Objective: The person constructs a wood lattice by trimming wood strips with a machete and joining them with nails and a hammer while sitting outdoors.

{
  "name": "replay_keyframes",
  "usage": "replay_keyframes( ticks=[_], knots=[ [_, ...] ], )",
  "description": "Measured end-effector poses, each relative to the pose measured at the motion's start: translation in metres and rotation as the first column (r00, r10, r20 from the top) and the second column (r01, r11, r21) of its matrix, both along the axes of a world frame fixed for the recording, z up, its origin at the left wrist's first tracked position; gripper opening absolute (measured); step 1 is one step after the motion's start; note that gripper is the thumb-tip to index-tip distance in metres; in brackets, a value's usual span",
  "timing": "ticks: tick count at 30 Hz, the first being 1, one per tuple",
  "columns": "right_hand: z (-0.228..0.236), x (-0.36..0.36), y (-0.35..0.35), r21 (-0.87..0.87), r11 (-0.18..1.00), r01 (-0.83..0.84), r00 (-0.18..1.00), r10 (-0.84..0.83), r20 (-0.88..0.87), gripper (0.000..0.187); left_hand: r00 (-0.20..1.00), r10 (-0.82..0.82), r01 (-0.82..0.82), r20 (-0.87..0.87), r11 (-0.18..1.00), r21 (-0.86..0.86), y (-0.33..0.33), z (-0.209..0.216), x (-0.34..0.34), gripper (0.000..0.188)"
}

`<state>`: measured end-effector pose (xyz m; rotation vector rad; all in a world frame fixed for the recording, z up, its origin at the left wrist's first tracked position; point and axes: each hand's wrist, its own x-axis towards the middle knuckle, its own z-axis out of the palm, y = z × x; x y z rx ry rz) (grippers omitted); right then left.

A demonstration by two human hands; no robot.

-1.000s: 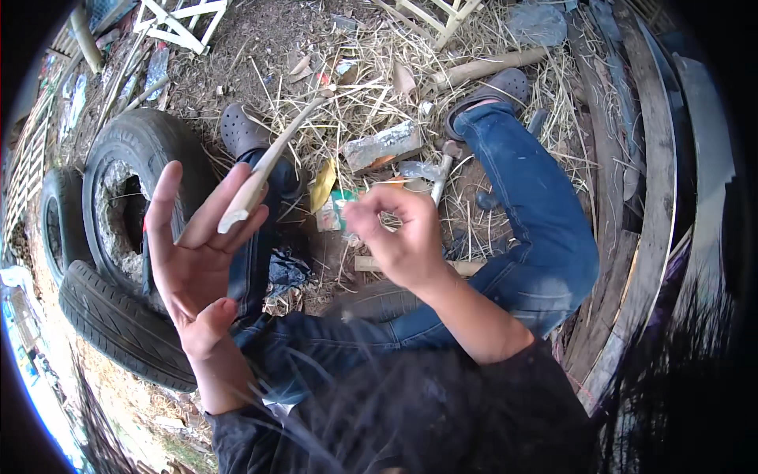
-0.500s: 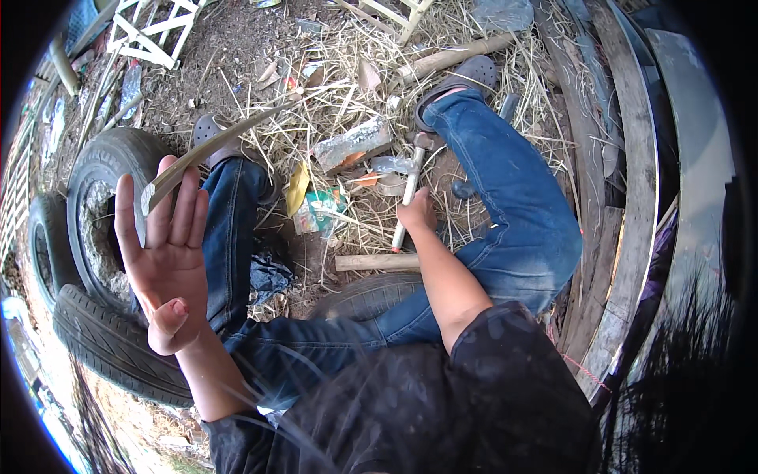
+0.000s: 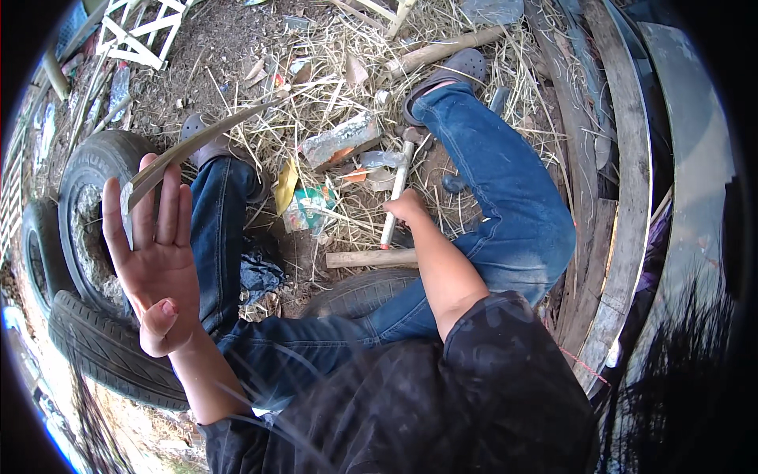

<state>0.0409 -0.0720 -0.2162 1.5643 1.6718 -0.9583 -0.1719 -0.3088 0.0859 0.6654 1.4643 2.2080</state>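
My left hand [image 3: 162,265] is raised with its palm up, fingers stretched and spread. Across its fingers lies a long split strip of bamboo or wood [image 3: 201,141], its cut end over the fingers and its thin end reaching away over the straw; no finger is curled round it. My right hand [image 3: 407,207] is closed round the pale handle of a hammer [image 3: 399,175], low over the ground between my legs. The hammer's head lies away from me, beside my right shoe. Just nearer than the handle's end is a short wooden piece [image 3: 367,258].
Straw and litter cover the ground, with a broken brick [image 3: 339,142], a yellow leaf [image 3: 287,186] and a green wrapper [image 3: 309,207]. Old tyres [image 3: 103,170] stand at the left. Long weathered boards [image 3: 628,158] run along the right. A white lattice [image 3: 134,43] is at the far left.
The whole view has shifted slightly, so things sit a little further left. Both hands keep their poses; the strip still lies across the left fingers and the hammer stays in the right hand.
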Motion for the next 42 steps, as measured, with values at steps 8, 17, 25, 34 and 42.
replay_keyframes(
  ticks=[8, 17, 25, 34, 42],
  knots=[
    [-0.022, 0.023, 0.018, 0.055, 0.96, 0.276, 0.961, -0.275, -0.018, 0.056, 0.999, 0.002, -0.001, -0.04, 1.0, 0.015, -0.007, -0.007, -0.007, 0.11],
    [-0.047, 0.047, 0.097, 0.818, 0.339, 0.464, 0.796, -0.566, -0.217, 0.055, 0.999, 0.032, -0.032, -0.036, 0.999, -0.007, -0.009, -0.005, -0.01, 0.112],
    [-0.09, 0.049, 0.113, 0.631, 0.518, 0.578, 0.778, -0.584, -0.233, 0.051, 0.999, 0.037, -0.037, -0.018, 0.999, -0.014, -0.009, 0.002, -0.01, 0.113],
    [-0.019, -0.018, 0.027, -0.248, 0.376, 0.893, 0.211, -0.836, -0.506, 0.039, 1.0, -0.011, 0.011, 0.0, 1.0, 0.028, -0.009, -0.004, -0.009, 0.112],
    [0.069, -0.027, -0.082, -0.611, 0.223, 0.76, 0.038, -0.953, -0.3, 0.028, 1.0, -0.013, 0.013, 0.002, 0.995, 0.103, -0.013, -0.004, -0.009, 0.107]
  ],
)
